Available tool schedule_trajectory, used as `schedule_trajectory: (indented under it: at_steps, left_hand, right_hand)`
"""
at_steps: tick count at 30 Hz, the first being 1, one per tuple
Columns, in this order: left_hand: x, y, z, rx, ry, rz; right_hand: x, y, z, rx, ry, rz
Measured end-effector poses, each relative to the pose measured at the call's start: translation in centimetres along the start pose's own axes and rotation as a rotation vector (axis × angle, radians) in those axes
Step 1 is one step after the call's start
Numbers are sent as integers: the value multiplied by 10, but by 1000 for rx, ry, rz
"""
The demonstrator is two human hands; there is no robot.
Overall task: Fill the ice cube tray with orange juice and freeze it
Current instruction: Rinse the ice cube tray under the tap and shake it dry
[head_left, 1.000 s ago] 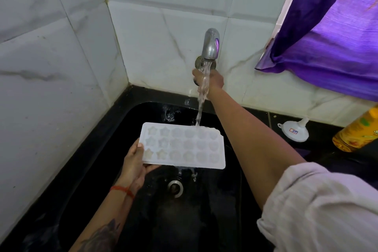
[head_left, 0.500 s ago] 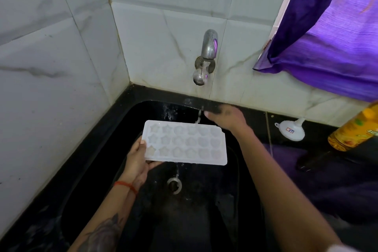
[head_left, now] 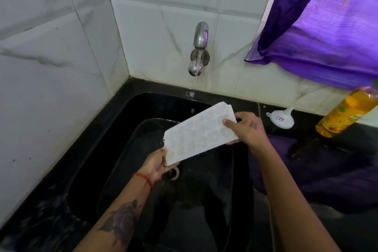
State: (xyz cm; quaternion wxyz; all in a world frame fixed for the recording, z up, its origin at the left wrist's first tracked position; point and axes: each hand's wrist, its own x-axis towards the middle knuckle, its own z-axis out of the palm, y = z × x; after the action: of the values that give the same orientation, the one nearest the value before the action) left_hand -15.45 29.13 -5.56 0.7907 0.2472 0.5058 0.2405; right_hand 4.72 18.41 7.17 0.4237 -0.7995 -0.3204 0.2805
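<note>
White funnel (head_left: 280,118), juice bottle (head_left: 345,114) right of black sink (head_left: 122,129).

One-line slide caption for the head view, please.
Both hands, left hand and right hand, hold the white ice cube tray tilted over the black sink.

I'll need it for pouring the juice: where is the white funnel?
In the head view, the funnel lies on the black counter right of the sink, against the tiled wall, left of the orange bottle.
</note>
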Motion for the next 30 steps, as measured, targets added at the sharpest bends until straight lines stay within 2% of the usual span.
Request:
schedule_trajectory:
  at_steps: [4,10,21,30]
  left_hand:
    - [-11,-11,10,202,-51,-105]
    - [-20,-16,16,329,-172,-81]
    - [-38,-30,13,165,-88,39]
    - [-72,-46,24,74,14,196]
  right_hand:
    - [-16,-23,-11,-44,29,-116]
    - [-39,-22,-25,-229,42,-244]
    - [-69,-2,-45,-114,-146,-433]
    - [-88,15,-66,-146,-176,-574]
